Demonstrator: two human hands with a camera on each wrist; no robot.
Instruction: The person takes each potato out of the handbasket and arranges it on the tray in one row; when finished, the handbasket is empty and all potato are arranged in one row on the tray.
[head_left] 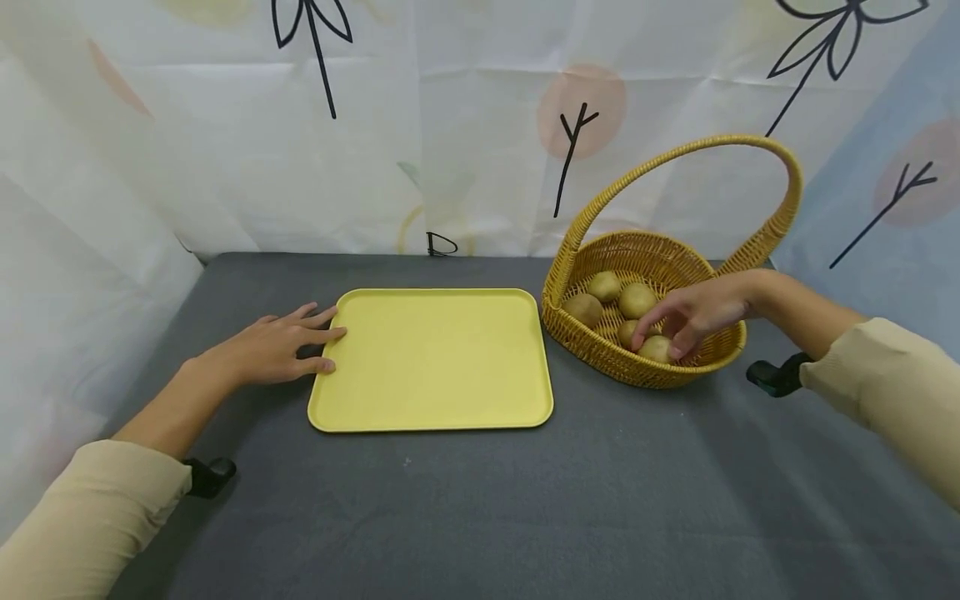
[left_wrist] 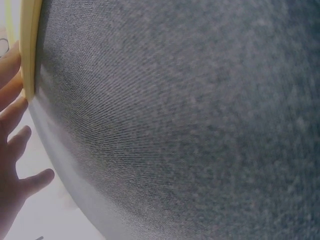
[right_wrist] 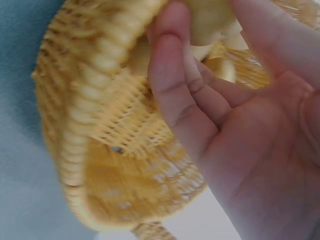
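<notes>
A flat yellow tray [head_left: 435, 358] lies on the grey table. My left hand [head_left: 273, 346] rests at its left edge, fingers spread, with fingertips on the rim; the left wrist view shows the tray's edge [left_wrist: 29, 50] beside those fingers. To the tray's right stands a wicker basket [head_left: 600, 354] with a tall arched handle, holding several round, pale brown potatoes [head_left: 637, 300]. Reaching into the basket, my right hand [head_left: 701, 317] has its thumb and fingers around the nearest potato [head_left: 655, 349]. In the right wrist view this potato [right_wrist: 210, 22] sits between thumb and fingers, partly cut off by the frame.
The basket handle [head_left: 787, 204] arches above and behind my right hand. A white cloth backdrop [head_left: 480, 125] with drawn plants hangs at the table's far edge and along both sides. Grey tabletop [head_left: 480, 508] stretches in front of the tray.
</notes>
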